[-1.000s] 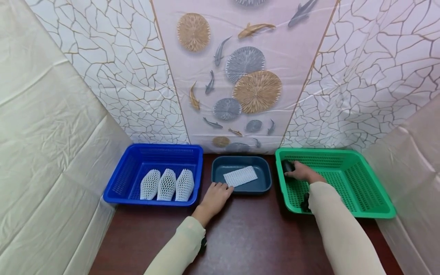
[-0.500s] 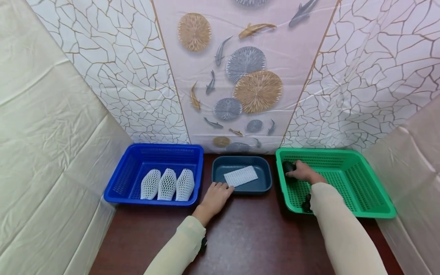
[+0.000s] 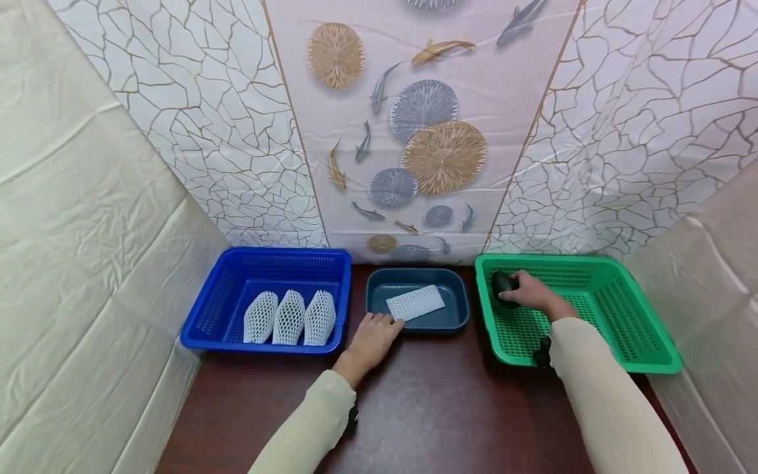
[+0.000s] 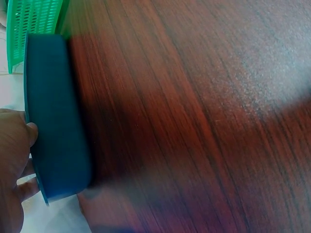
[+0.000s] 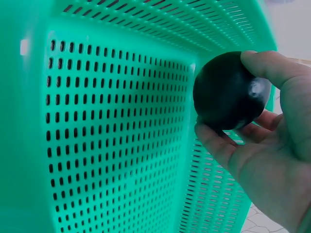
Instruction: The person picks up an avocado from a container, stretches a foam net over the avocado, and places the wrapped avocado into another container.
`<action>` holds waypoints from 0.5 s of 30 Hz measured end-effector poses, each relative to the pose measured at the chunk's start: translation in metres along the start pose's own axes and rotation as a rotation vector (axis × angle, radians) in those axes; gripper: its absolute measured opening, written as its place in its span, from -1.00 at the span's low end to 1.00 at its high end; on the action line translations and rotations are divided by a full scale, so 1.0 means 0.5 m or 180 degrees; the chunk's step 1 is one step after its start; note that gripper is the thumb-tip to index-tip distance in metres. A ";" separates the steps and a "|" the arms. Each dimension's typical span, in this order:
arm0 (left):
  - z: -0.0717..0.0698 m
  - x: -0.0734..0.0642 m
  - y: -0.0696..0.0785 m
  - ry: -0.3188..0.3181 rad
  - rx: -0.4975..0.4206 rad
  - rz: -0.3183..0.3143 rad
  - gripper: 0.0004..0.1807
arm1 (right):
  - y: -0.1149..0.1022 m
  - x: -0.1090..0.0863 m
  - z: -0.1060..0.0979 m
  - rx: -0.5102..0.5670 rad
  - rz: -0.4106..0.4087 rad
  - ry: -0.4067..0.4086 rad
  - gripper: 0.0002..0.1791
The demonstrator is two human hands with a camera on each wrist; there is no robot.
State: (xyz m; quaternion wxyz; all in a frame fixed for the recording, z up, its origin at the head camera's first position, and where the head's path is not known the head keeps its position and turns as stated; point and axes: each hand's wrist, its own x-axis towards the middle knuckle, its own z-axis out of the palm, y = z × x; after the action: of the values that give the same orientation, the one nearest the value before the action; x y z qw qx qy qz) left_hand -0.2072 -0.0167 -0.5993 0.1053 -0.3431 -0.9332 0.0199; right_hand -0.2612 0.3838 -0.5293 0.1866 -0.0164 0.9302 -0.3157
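My right hand [image 3: 531,291] holds a smooth black egg-shaped object [image 3: 503,284] above the floor of the green basket [image 3: 651,329], near its left wall. In the right wrist view the thumb and fingers curl round that glossy black object [image 5: 226,92]. My left hand [image 3: 372,339] grips the front left corner of a dark blue-green tray [image 3: 456,316]. In the left wrist view, fingertips of that hand [image 4: 12,160] lie over the tray's rim and against its outer wall [image 4: 56,116]. A flat white foam net sleeve [image 3: 414,303] lies inside the tray.
At the left stands a blue basket [image 3: 201,329] holding several-stranded white foam nets, three plump ones [image 3: 289,319] side by side. All containers sit on a dark red-brown wooden table [image 3: 438,408]. A patterned cloth wall [image 3: 521,210] rises close behind them.
My right hand has moved a little right with the black object, which has come away from the green basket's left wall. My left hand stays at the tray.
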 end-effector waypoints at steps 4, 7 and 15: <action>0.000 0.000 -0.002 -0.0018 -0.0014 0.0001 -0.78 | -0.009 -0.012 -0.006 -0.0027 -0.0042 0.0021 -0.16; 0.000 0.000 -0.002 -0.0025 -0.0021 0.0005 -0.77 | -0.016 -0.020 -0.009 -0.0079 -0.0102 0.0073 -0.17; 0.003 -0.002 0.000 0.0199 0.0061 0.0049 -0.82 | -0.026 -0.045 -0.011 -0.0147 -0.0340 0.0188 -0.18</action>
State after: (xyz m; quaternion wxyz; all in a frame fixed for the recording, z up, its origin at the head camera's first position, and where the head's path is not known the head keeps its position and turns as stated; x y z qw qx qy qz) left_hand -0.2070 -0.0172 -0.6008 0.1375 -0.3497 -0.9265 0.0189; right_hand -0.2434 0.3800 -0.5102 0.1415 -0.0610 0.9401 -0.3040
